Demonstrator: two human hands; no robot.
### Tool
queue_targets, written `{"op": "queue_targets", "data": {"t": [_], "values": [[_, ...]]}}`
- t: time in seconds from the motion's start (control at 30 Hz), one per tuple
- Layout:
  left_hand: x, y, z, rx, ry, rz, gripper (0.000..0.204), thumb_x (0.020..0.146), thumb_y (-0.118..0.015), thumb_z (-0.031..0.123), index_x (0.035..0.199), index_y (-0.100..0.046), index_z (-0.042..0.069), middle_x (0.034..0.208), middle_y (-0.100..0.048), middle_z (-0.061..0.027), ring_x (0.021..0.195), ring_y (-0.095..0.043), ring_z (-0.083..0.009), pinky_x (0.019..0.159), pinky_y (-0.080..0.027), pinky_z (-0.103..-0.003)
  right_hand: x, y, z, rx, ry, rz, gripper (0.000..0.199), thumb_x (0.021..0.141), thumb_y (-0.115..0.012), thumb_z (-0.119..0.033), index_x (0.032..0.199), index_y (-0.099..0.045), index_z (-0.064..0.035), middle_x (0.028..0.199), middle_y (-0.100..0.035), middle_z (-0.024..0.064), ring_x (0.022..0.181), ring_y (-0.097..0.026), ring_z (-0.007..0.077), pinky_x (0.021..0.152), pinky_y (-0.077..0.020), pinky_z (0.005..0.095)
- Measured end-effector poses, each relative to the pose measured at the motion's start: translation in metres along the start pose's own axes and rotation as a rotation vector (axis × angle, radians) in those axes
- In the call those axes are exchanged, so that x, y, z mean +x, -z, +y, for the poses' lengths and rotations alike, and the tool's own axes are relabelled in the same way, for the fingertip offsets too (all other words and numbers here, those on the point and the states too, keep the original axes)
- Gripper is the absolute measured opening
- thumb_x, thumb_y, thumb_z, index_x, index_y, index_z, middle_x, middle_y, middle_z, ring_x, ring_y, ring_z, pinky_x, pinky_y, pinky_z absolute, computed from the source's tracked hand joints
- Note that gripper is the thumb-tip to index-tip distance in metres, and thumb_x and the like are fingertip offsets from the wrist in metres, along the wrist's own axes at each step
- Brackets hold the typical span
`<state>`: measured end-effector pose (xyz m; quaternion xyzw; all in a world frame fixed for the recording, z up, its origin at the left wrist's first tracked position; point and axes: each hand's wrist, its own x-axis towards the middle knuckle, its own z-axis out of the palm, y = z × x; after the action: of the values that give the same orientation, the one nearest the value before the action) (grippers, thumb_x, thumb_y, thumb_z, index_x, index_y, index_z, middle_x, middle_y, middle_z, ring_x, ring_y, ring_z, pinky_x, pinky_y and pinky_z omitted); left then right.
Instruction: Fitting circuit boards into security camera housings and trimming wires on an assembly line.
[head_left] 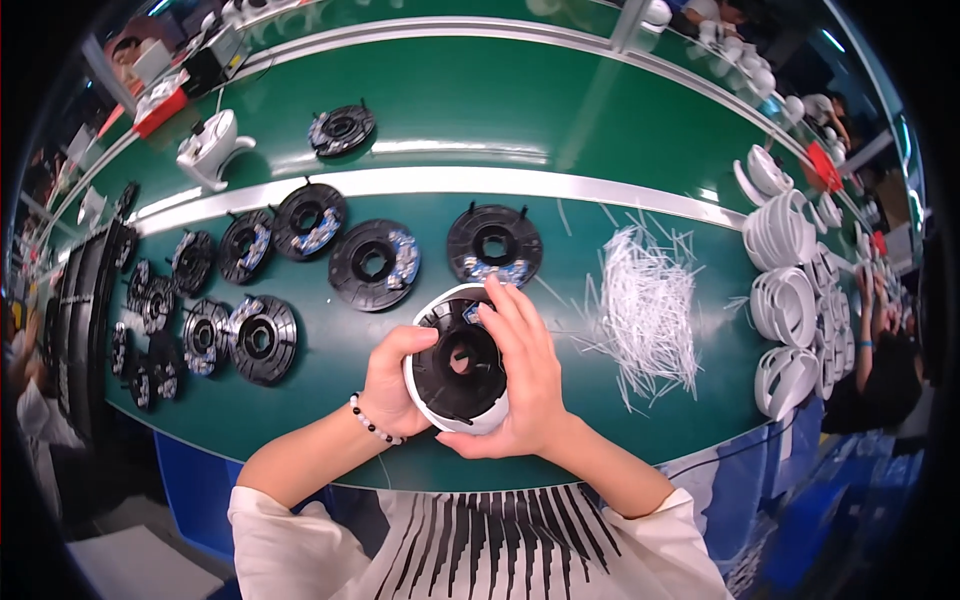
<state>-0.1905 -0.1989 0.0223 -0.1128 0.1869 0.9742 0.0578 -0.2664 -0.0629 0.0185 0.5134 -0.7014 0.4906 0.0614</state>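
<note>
My left hand (390, 378) and my right hand (530, 375) are wrapped round a white rounded housing (478, 424) from both sides, just above the near part of the green bench. Inside the housing sits a black ribbed disc (437, 374) with a round hole in its middle. The left thumb lies across the disc's edge, and the right fingers reach over its far side, covering part of a small blue circuit board (472, 313). Just beyond my hands, a similar black disc (465, 238) with blue circuit pieces lies flat on the bench.
Several more black discs (370, 262) with circuit boards spread over the left of the green bench (560, 430). A pile of thin white strips (648, 310) lies to the right, beside stacked white rings (785, 308). A white curved part (215, 148) stands far left. A co-worker's arm (866, 335) shows far right.
</note>
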Motion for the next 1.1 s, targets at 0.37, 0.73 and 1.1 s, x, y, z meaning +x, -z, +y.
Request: {"op": "queue_targets", "data": {"t": [0.37, 0.73, 1.1], "values": [[0.143, -0.041, 0.074, 0.451, -0.174, 0.120, 0.040, 0.082, -0.045, 0.032, 0.103, -0.053, -0.002, 0.100, -0.060, -0.0142, 0.090, -0.059, -0.0269, 0.083, -0.047, -0.037, -0.073, 0.136, 0.018, -0.518, -0.125, 0.416, 0.065, 0.062, -0.072, -0.023, 0.119, -0.044, -0.0063, 0.131, -0.033, 0.0223, 0.121, -0.029, 0.0387, 0.097, -0.0258, 0.0478], [0.304, -0.008, 0.099, 0.539, -0.312, 0.192, 0.044, 0.093, -0.030, 0.037, 0.119, -0.042, 0.003, 0.118, -0.048, -0.0148, 0.109, -0.047, -0.0265, 0.092, -0.038, -0.045, -0.205, 0.270, 0.060, -1.105, -0.636, 0.788, 0.032, 0.066, -0.067, -0.006, 0.096, -0.058, -0.0004, 0.099, -0.058, 0.0142, 0.093, -0.053, 0.0300, 0.082, -0.0409, 0.0357], [0.310, 0.026, 0.183, 1.714, -0.658, 0.707, 0.036, 0.081, -0.052, 0.035, 0.095, -0.058, 0.002, 0.091, -0.060, -0.0133, 0.086, -0.058, -0.0238, 0.071, -0.048, -0.042, -0.194, 0.262, 0.087, -1.172, -0.548, 0.943, 0.014, 0.072, -0.062, -0.001, 0.082, -0.057, 0.0075, 0.082, -0.058, 0.0189, 0.073, -0.056, 0.0332, 0.066, -0.0441, 0.0361]]}}
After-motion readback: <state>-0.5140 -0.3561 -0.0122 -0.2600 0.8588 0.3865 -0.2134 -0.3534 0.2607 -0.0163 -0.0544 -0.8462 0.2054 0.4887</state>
